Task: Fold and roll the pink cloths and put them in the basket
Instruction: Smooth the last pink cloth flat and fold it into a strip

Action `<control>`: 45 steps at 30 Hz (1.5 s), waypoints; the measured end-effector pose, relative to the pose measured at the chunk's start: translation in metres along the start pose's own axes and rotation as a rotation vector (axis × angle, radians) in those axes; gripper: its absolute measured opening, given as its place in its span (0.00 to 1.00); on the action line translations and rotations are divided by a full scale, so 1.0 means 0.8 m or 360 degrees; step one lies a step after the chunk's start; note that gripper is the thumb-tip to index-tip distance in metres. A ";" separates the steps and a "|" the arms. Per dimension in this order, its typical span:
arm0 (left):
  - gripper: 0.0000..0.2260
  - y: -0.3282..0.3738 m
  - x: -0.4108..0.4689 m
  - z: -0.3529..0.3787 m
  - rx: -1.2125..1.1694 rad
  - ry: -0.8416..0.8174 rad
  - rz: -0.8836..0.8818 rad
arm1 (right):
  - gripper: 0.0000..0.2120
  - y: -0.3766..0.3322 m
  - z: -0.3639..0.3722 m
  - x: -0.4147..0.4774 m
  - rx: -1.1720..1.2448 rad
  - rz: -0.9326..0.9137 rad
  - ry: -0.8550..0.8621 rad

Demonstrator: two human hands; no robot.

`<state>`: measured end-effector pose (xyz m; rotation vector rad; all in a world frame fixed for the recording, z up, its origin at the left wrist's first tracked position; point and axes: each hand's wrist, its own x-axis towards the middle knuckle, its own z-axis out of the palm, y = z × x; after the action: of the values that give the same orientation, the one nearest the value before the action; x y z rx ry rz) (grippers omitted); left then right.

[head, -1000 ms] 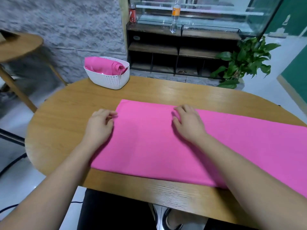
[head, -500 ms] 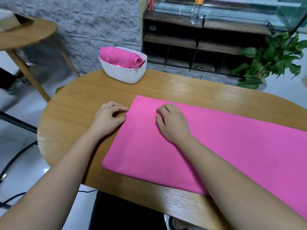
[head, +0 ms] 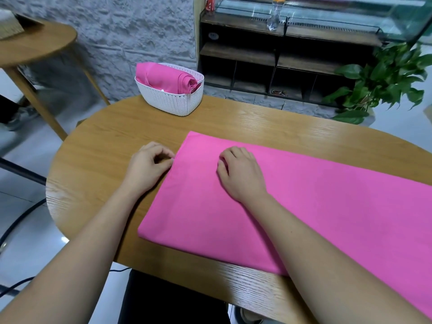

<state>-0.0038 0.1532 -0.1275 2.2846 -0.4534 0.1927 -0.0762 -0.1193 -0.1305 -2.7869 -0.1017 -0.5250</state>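
Observation:
A long pink cloth [head: 327,206], folded into a strip, lies flat across the wooden table [head: 112,146] and runs off to the right. My left hand [head: 147,167] sits at the strip's left short edge, fingers curled and pinching that edge. My right hand [head: 240,171] rests on top of the cloth a little to the right, fingers bent with the tips pressing the fabric. At the table's far edge stands a white perforated basket [head: 170,101] with a rolled pink cloth [head: 168,77] inside it.
A second wooden table [head: 35,47] stands at the far left. A dark shelf unit [head: 280,57] and a potted green plant [head: 385,78] are behind the table. Cables run on the floor at left. My legs show below the table's near edge.
The view has shifted so the cloth and basket sit further right in the frame. My right hand has slid left along the cloth, closer to my left hand at the edge.

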 end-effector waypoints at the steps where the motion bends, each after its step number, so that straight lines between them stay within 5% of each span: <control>1: 0.06 0.000 0.001 0.000 -0.0022 0.0043 -0.0024 | 0.12 0.000 0.001 0.000 -0.0001 0.0001 0.0003; 8: 0.04 -0.002 0.005 0.003 -0.0128 0.0254 -0.0372 | 0.12 0.001 0.001 -0.001 -0.0014 -0.0003 -0.0006; 14: 0.22 0.001 -0.001 -0.002 -0.0356 -0.0052 -0.0276 | 0.12 0.001 0.002 0.000 -0.0010 0.0000 -0.0010; 19: 0.20 0.004 0.002 -0.001 -0.0300 -0.0039 -0.0228 | 0.11 0.001 0.001 0.000 -0.0015 0.0002 -0.0012; 35: 0.16 -0.007 -0.001 -0.014 -0.0355 0.0865 -0.0672 | 0.13 -0.002 -0.007 -0.003 -0.0060 0.0039 -0.0066; 41: 0.16 0.023 -0.001 -0.023 -0.0509 0.0702 -0.0763 | 0.13 -0.013 -0.025 -0.015 -0.0202 -0.0052 -0.0075; 45: 0.15 0.057 -0.024 -0.029 -0.0215 0.0413 -0.0340 | 0.14 -0.012 -0.041 -0.057 -0.0040 -0.0135 -0.0199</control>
<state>-0.0387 0.1466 -0.0862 2.1198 -0.0844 0.3350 -0.1308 -0.1211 -0.1156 -2.8488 -0.2429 -0.3740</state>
